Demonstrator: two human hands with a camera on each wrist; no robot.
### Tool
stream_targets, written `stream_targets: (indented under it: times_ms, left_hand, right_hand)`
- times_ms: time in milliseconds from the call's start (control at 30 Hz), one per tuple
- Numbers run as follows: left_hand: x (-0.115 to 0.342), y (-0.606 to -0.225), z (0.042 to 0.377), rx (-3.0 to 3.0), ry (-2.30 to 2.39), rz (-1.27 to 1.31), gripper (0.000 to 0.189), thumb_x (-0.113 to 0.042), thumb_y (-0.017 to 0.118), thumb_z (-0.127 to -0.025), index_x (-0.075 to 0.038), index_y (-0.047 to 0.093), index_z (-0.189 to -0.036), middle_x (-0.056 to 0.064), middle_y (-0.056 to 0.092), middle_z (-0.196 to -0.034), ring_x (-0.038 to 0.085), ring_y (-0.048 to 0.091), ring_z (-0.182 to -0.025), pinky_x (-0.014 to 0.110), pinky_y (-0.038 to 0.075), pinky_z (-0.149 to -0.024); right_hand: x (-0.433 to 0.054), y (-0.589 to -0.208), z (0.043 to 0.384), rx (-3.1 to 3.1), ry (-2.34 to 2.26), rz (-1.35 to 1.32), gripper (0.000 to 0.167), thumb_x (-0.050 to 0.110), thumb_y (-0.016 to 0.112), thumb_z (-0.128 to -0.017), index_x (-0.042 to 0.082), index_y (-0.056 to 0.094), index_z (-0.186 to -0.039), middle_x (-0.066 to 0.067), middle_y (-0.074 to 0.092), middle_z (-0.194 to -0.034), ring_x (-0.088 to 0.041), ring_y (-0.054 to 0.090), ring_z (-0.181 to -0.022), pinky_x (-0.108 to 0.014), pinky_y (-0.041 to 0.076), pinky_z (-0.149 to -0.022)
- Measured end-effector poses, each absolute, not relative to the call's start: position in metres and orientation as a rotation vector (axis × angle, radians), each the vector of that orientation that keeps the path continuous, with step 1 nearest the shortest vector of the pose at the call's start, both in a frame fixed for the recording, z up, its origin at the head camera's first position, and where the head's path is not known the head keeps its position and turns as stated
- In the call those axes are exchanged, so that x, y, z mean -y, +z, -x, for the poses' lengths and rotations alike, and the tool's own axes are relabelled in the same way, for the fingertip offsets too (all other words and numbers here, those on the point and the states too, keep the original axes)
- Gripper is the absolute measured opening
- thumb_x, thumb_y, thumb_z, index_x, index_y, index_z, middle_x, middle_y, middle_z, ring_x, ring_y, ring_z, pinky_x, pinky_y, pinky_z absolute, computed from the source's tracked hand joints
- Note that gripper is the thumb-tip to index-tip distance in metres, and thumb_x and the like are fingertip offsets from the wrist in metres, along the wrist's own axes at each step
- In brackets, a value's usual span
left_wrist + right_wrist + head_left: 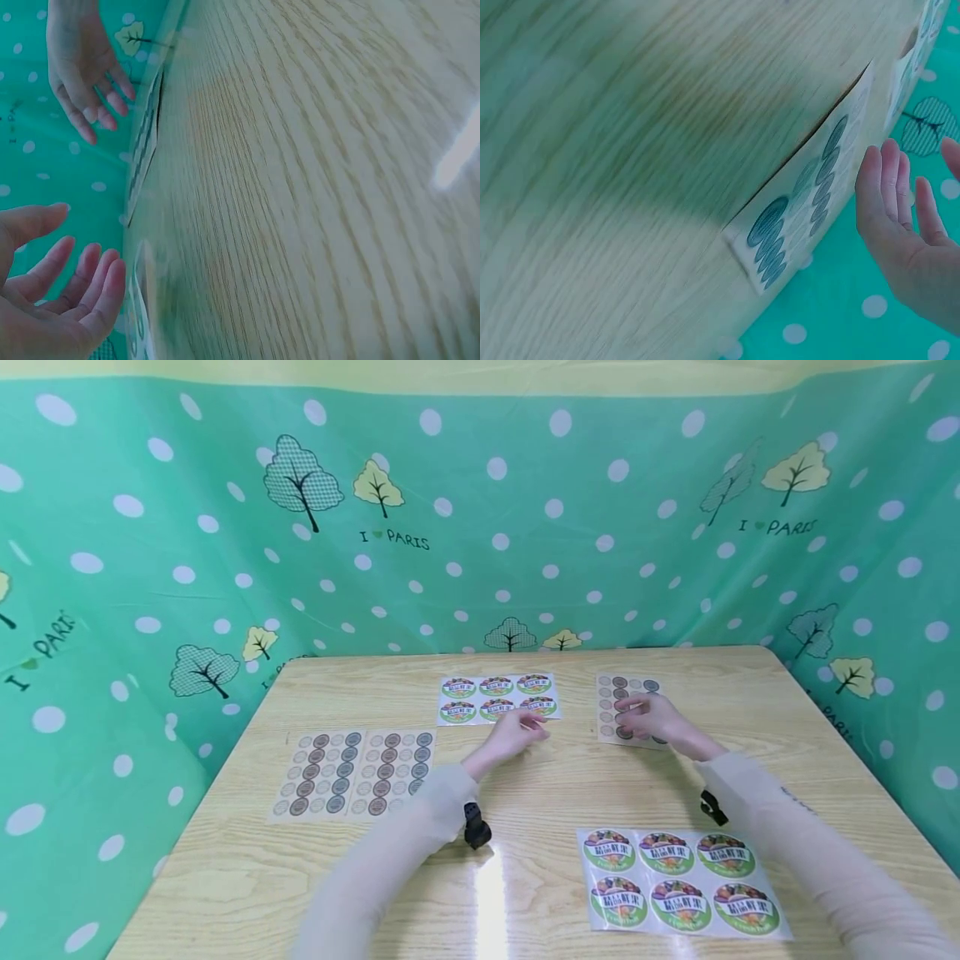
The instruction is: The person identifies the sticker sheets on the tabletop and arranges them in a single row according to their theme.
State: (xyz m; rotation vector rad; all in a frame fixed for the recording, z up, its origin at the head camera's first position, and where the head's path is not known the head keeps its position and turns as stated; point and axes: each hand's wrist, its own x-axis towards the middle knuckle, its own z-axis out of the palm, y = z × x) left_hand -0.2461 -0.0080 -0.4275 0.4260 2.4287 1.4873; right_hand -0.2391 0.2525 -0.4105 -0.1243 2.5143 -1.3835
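Note:
Relaxed and holding nothing, my left hand (512,735) hovers by the front edge of a sheet of oval fruit stickers (459,697) at the back of the table. In the left wrist view its fingers (90,289) are spread and slightly bent. My right hand (656,718) is over a sheet of small round stickers (609,731) at the back right and covers part of it. The right wrist view shows this hand's fingers (889,184) loosely extended above the sheet, with nothing between them.
Two sheets of round brown and grey stickers (352,777) lie side by side on the left of the wooden table (247,877). Another fruit sticker sheet (678,893) lies at the front right, beside my right forearm. A green dotted curtain (480,577) hangs behind the table.

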Motion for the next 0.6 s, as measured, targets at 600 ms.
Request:
stream_targets:
  times_ms: [600]
  left_hand:
    - [-0.039, -0.436, 0.25, -2.323, 1.592, -0.397, 0.029, -0.007, 0.062, -0.08, 0.002, 0.058, -0.107, 0.008, 0.06, -0.088, 0.014, 0.057, -0.071, 0.028, 0.051, -0.064]
  right_hand:
    - [-0.287, -0.415, 0.257, -2.598, -1.395, 0.031, 0.046, 0.004, 0.05, -0.086, -0.014, 0.034, -0.125, -0.032, 0.051, -0.107, -0.031, 0.058, -0.085, -0.039, 0.049, -0.077]
